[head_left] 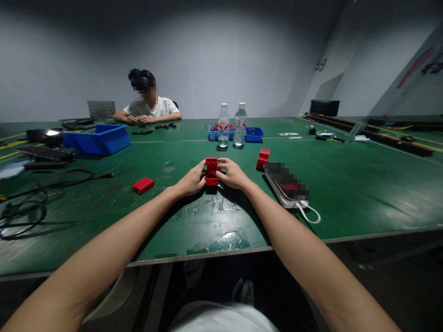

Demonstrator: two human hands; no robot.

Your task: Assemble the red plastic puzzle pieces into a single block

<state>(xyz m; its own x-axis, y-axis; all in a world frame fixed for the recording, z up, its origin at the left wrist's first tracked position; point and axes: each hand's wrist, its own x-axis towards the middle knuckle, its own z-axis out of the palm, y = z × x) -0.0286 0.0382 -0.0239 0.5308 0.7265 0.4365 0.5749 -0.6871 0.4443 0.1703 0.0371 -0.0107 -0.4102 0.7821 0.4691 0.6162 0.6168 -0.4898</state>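
Between my two hands, at the middle of the green table [166, 221], a red blocky part with small holes [212, 169] stands upright. My left hand [194, 179] grips its left side, fingers closed against it. From the right, my right hand [233, 174] closes on the same part, with its thumb and fingers on the side and front. To the left lies a flat red block [143, 185], apart from my hands. A red stepped piece [263, 159] stands to the right, by the top end of a phone [287, 181].
A white power bank with a cable loop [287, 200] sits under the phone. Two water bottles [223, 127] stand ahead before small blue bins [254, 134]. At left are a large blue bin [98, 139] and black cables [44, 193]. Another person [150, 103] sits across the table.
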